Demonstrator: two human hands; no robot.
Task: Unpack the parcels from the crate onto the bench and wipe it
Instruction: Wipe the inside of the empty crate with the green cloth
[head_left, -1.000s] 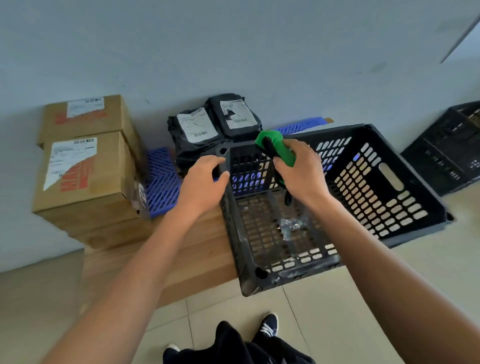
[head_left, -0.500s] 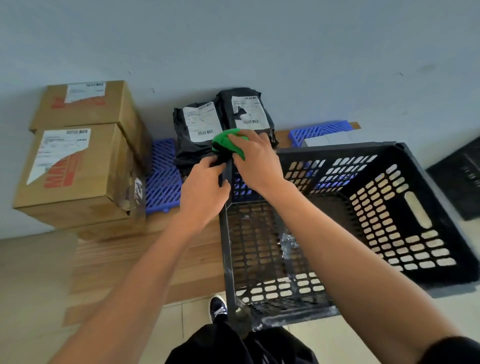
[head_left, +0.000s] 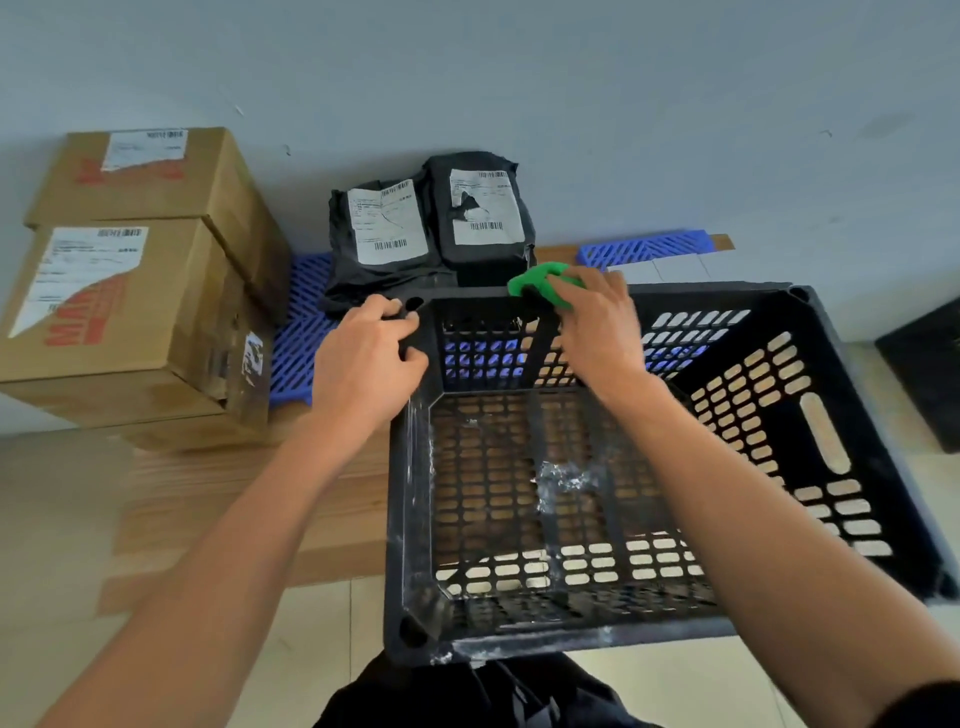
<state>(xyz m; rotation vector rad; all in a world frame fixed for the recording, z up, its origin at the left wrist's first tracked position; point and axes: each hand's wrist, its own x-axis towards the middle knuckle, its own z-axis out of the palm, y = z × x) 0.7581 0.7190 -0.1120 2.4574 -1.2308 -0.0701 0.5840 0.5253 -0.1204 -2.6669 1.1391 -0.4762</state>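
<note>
left hand (head_left: 363, 358) gripping far-left corner of black crate (head_left: 857, 395) | right hand (head_left: 597, 332) clamped on green cloth (head_left: 540, 283), pressed on far rim | black parcels (head_left: 431, 223), cardboard boxes (head_left: 135, 280) on wooden bench (head_left: 249, 493)

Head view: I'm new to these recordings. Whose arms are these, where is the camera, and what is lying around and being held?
No machine here: a person works with bare hands, and the camera sits on their head, looking forward and down. The left hand grips the far-left corner of a black crate, which holds no parcels. The right hand presses a green cloth on the crate's far rim. Behind, by the wall, stand two black parcels with white labels and two stacked cardboard boxes on a wooden bench with a blue grid mat.
</note>
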